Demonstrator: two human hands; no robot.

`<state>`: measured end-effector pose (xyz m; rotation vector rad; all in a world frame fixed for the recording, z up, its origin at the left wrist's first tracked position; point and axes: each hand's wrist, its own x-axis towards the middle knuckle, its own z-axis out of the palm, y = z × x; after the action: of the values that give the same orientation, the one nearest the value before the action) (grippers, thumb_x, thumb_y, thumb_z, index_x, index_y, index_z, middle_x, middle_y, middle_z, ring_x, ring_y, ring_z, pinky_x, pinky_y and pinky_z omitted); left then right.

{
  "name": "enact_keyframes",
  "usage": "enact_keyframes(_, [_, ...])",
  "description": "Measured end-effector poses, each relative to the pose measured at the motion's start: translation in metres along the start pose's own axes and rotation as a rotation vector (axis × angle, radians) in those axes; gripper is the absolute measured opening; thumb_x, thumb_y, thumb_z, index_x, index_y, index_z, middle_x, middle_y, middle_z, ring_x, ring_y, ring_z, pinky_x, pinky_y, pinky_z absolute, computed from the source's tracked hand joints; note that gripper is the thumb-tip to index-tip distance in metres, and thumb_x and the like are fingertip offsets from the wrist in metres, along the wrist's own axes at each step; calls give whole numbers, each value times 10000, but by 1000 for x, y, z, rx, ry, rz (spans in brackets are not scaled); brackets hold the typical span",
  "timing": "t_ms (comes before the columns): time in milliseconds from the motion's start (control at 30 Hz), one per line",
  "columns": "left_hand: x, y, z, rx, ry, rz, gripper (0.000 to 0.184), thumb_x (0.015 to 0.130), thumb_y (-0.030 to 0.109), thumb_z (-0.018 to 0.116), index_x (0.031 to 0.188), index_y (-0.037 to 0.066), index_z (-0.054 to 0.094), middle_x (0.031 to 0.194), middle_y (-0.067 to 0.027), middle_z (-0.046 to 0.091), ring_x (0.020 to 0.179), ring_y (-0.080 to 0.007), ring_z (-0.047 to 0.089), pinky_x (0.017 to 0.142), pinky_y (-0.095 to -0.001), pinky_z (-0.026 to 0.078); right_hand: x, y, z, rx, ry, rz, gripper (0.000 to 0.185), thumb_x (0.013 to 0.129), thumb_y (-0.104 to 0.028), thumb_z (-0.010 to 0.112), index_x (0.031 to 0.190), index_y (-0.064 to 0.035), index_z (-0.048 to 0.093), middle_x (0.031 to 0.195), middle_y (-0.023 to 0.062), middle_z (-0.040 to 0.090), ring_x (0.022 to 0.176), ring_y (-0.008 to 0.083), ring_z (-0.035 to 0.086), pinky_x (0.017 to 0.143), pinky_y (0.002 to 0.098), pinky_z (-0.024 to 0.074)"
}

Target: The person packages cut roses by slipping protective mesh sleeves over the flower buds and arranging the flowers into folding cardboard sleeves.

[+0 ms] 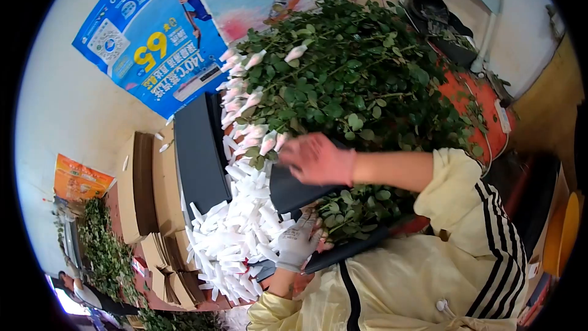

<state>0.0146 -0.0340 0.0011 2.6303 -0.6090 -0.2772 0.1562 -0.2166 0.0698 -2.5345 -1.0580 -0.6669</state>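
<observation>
My right hand, in a pink glove, is smeared by motion beside the pale pink rosebuds at the near end of a large leafy rose pile. Its fingers are too blurred to read. My left hand, in a white glove, has curled fingers at the edge of a smaller bunch of rose stems; what they hold is mostly hidden. A heap of white sleeves lies against this hand. Between my hands is a black panel. Many buds in the pile wear white sleeves.
A dark flat panel lies beyond the sleeves. Cardboard pieces stand past it. A folding chair and a power strip are at the upper right. Another person is at the far lower left, near more greenery.
</observation>
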Motion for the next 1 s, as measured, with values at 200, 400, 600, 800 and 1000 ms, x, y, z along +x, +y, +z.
enact_keyframes(200, [-1,7,-10,-16,102,52,539,840,377,554,1281,73,501,1333,-151,482,959,-320,614,784,-392,498,68,87,79,-381,-335,-3,131,810,-200,533,867,-86,562,833,78,609,813,232,618,657,352,478])
enact_keyframes(400, [0,29,-63,-383,163,189,383,799,152,624,1152,7,587,1143,-186,592,931,-262,627,784,-314,504,50,109,68,-420,-451,21,111,843,-141,464,876,-101,562,802,49,582,772,217,572,649,355,465])
enact_keyframes(600, [27,23,-113,-333,253,236,279,824,162,615,1060,14,639,840,-110,656,770,-195,633,710,-306,494,60,107,19,0,-142,294,261,764,-175,554,1021,-145,593,1103,120,566,955,286,609,801,398,497])
enact_keyframes(800, [129,-51,-141,40,355,-237,430,827,333,594,1090,-7,597,945,-183,660,898,-275,647,800,-342,490,61,111,11,169,29,287,178,791,-215,552,938,-150,627,971,83,607,918,289,597,796,411,482])
enact_keyframes(1000, [189,-105,-96,-756,-107,-399,501,793,561,644,967,93,610,671,31,506,575,-79,485,495,-233,389,43,92,-3,175,-33,292,193,790,-218,550,951,-147,630,972,84,598,911,294,592,788,400,484])
